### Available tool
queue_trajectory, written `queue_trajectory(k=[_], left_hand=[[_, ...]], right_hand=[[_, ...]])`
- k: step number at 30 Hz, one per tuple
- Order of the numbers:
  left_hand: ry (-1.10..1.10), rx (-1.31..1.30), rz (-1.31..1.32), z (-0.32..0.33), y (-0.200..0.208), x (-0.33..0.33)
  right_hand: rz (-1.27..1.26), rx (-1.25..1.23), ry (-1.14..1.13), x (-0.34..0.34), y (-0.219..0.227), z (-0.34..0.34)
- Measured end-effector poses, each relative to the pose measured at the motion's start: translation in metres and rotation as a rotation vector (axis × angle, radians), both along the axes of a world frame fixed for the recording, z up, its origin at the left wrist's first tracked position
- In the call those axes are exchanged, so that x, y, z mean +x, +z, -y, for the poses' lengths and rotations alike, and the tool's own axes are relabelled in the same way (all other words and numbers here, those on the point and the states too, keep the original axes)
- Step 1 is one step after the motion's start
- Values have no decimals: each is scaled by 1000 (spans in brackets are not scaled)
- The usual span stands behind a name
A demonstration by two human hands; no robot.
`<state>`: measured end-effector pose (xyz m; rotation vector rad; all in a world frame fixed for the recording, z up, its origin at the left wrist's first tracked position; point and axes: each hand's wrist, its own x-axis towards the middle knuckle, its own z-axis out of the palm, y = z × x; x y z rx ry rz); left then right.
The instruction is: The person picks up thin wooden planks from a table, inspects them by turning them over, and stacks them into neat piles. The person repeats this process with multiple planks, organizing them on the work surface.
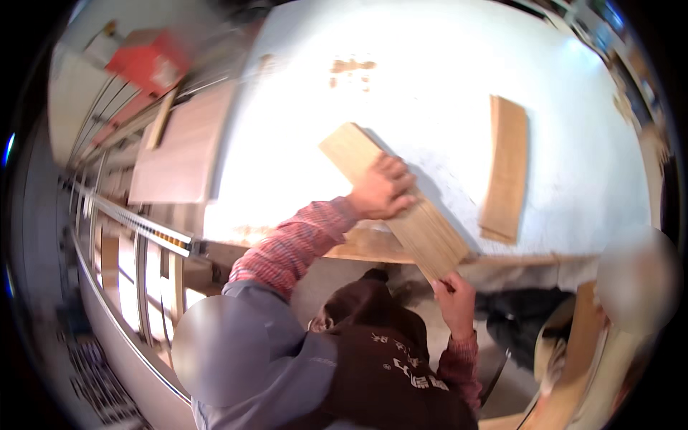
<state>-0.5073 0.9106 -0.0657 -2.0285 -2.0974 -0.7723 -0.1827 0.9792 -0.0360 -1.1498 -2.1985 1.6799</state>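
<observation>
A stack of long, narrow light-brown wooden boards [436, 241] lies slantwise over the front of the white-topped table [301, 154]. My left hand [383, 188] is wrapped across the middle of the stack, its fingers curled over the far edge. At the near end, just beyond the table's front edge, the fingers of my right hand [456, 299] are closed on a corner of the boards. Part of the stack is hidden under my left hand. To the right, a second stack of similar boards [507, 168] rests on the tabletop, apart from both hands.
A pale panel [179, 154] and a metal rail frame [136, 222] stand along the left side, with a red box-like machine part [147, 61] behind them. Dark cloth [523, 315] and a wooden plank [579, 358] are at the lower right, below the table edge.
</observation>
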Motion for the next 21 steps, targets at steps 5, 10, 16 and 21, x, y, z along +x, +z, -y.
queue_trajectory(k=[5,10,16,21], left_hand=[[-11,-16,64,14,21,3],[17,27,1,18,23,4],[49,41,-10,18,24,4],[52,76,-14,23,20,2]], right_hand=[[88,313,177,-7,26,5],[120,524,271,-11,29,7],[61,606,310,-16,30,12],[37,623,334,-15,27,14]])
